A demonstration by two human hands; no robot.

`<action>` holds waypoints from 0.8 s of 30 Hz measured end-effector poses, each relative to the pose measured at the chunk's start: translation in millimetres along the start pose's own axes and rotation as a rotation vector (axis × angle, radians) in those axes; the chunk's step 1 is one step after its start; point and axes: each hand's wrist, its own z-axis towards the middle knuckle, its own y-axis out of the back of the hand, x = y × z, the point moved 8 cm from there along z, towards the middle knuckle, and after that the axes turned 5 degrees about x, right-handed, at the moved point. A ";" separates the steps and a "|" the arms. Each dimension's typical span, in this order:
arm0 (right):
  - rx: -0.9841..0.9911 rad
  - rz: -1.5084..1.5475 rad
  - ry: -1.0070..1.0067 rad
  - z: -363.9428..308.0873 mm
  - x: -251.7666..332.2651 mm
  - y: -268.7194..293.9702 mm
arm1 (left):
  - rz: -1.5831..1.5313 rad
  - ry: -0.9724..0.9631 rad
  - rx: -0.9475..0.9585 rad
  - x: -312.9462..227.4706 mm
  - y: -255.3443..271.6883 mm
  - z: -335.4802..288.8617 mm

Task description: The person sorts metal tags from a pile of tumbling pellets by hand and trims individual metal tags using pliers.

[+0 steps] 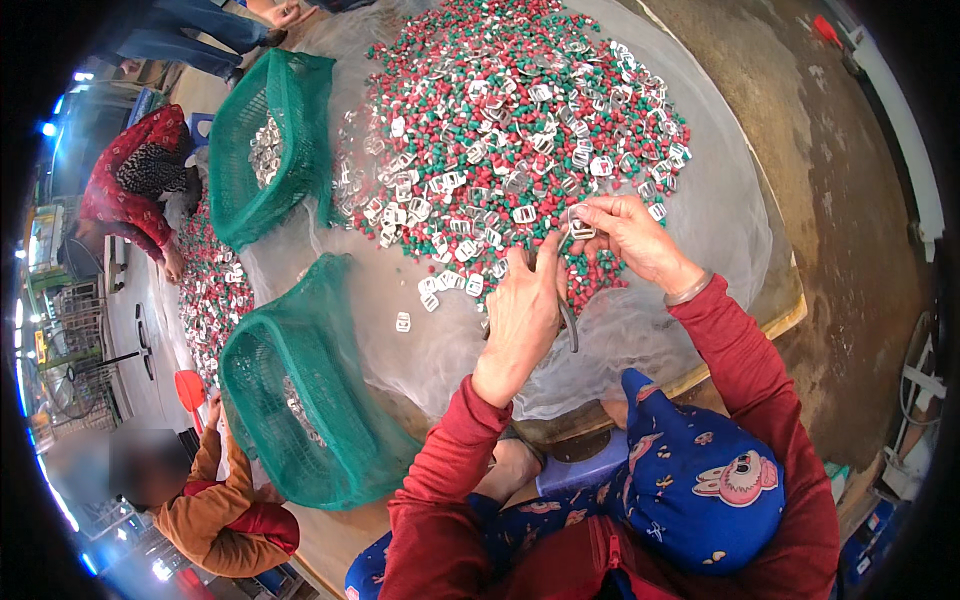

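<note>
My left hand (525,305) is closed around a dark-handled hand tool (571,328); one curved handle sticks out below the fingers, and its working end is mostly hidden. Close by, my right hand (632,238) pinches a small silver metal buckle (580,229) between thumb and fingers, next to the tool's upper end. Both hands are over the near edge of a broad heap of red, green and white pellets (540,130). Many more flat slotted buckles lie scattered through this heap, with a few loose ones (403,322) on the pale sheet to its left.
Two green baskets lined with mesh, one farther (275,150) and one nearer (300,400), stand at the left with metal pieces inside. A translucent sheet (400,360) covers the table. Two people work at a second heap (215,290) farther left; another stands at the top left.
</note>
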 end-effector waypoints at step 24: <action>-0.019 -0.570 0.113 -2.7 10.1 -24.2 | 0.178 0.017 0.046 -1.6 0.2 -3.7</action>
